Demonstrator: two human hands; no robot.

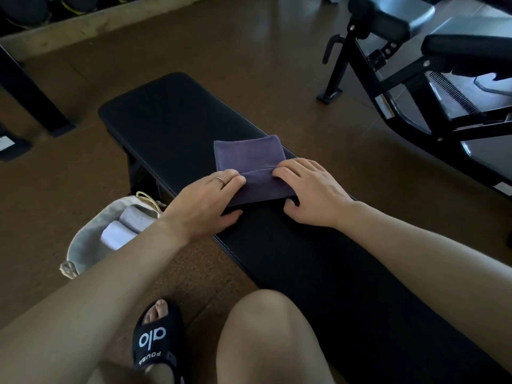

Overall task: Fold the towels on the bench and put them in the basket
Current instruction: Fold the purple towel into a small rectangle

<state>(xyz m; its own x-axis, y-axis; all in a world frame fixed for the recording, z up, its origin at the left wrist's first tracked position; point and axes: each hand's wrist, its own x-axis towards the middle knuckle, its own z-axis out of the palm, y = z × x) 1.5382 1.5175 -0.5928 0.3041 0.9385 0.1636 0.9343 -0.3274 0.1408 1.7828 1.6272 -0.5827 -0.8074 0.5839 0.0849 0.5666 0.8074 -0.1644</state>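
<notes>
A purple towel (249,157) lies partly folded on the black padded bench (171,120), its near part turned over into a thick fold. My left hand (202,203) grips the left end of that fold, fingers on top and thumb beneath. My right hand (307,189) grips the right end the same way, thumb tucked under the cloth. A pale fabric basket (83,239) stands on the floor left of the bench, with two rolled light towels (124,228) inside it.
My knee (266,336) and a foot in a black slide sandal (155,342) are close below. A black exercise machine (410,79) stands at the right rear. A dark rack leg (30,98) is on the left. Brown floor surrounds the bench.
</notes>
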